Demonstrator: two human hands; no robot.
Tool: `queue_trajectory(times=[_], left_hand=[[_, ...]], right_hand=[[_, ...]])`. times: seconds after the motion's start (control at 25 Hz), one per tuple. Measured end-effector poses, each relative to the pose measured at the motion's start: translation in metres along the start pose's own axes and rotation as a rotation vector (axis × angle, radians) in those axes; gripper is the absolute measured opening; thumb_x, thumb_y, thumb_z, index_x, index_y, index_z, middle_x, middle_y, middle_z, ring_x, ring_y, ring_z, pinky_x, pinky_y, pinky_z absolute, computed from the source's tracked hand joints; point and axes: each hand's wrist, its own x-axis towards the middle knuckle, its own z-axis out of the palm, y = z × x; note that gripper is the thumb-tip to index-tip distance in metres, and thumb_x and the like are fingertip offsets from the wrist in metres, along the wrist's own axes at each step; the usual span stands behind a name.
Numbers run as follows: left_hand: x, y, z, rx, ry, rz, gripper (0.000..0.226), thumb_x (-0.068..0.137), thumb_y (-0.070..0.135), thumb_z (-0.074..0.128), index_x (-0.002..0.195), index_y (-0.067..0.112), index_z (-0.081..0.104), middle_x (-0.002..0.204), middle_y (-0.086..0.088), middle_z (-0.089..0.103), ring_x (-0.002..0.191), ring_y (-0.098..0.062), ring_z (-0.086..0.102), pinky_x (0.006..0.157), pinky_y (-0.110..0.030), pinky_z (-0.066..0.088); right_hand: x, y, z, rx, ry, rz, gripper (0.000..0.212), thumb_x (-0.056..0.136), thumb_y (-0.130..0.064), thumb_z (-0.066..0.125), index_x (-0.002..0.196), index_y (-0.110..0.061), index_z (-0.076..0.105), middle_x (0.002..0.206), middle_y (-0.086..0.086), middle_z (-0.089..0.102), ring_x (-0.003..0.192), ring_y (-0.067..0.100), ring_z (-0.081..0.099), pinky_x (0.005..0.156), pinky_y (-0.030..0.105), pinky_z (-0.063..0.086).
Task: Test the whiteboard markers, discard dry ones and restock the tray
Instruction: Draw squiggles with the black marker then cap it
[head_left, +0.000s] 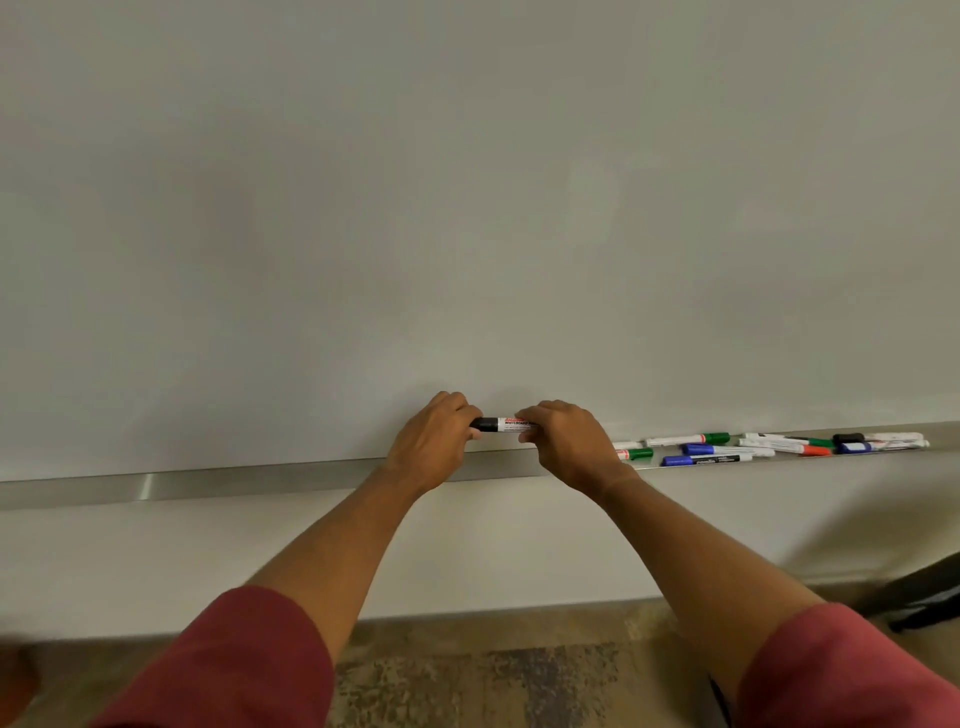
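Fingers (470, 415) of both our hands grip a black marker (506, 424); next, probably uncap and test it.

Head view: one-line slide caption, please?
Both hands, left and right, grip a black-capped marker above the tray.

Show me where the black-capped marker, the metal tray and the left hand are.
black-capped marker (500, 424), head view, on its white label.
metal tray (208, 480), head view, on its bare front wall.
left hand (434, 441), head view, on its back.
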Motion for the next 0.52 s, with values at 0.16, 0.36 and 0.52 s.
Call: queue_trajectory(times=[0.16, 0.36, 0.52], left_hand=[[-0.017, -0.029, -0.031, -0.021, 0.023, 0.051, 0.017, 0.093, 0.016, 0.059, 0.106, 0.008, 0.068, 0.093, -0.007, 0.061, 0.088, -0.021, 0.052, 0.075, -0.033, 0.047], [-0.029, -0.042, -0.053, -0.026, -0.012, 0.055, 0.017, 0.095, 0.017, 0.056, 0.103, 0.008, 0.068, 0.092, -0.007, 0.061, 0.087, -0.019, 0.049, 0.073, -0.030, 0.042], [-0.048, -0.072, -0.066, -0.003, -0.026, -0.017, 0.017, 0.095, 0.012, 0.055, 0.092, 0.003, 0.069, 0.087, -0.014, 0.061, 0.084, -0.029, 0.054, 0.068, -0.030, 0.035]], right_hand=[[0.010, -0.044, 0.001, -0.053, 0.066, 0.001, 0.019, 0.088, -0.009, 0.061, 0.102, -0.017, 0.071, 0.085, 0.004, 0.069, 0.078, 0.026, 0.057, 0.060, 0.029, 0.036], [0.011, -0.079, 0.006, -0.144, 0.127, -0.011, 0.017, 0.082, 0.001, 0.063, 0.090, -0.013, 0.069, 0.076, 0.001, 0.070, 0.070, 0.027, 0.056, 0.054, 0.027, 0.028], [0.004, -0.065, -0.002, -0.219, 0.156, 0.015, 0.028, 0.073, 0.010, 0.062, 0.087, -0.013, 0.069, 0.076, 0.002, 0.071, 0.071, 0.029, 0.059, 0.055, 0.028, 0.038]])
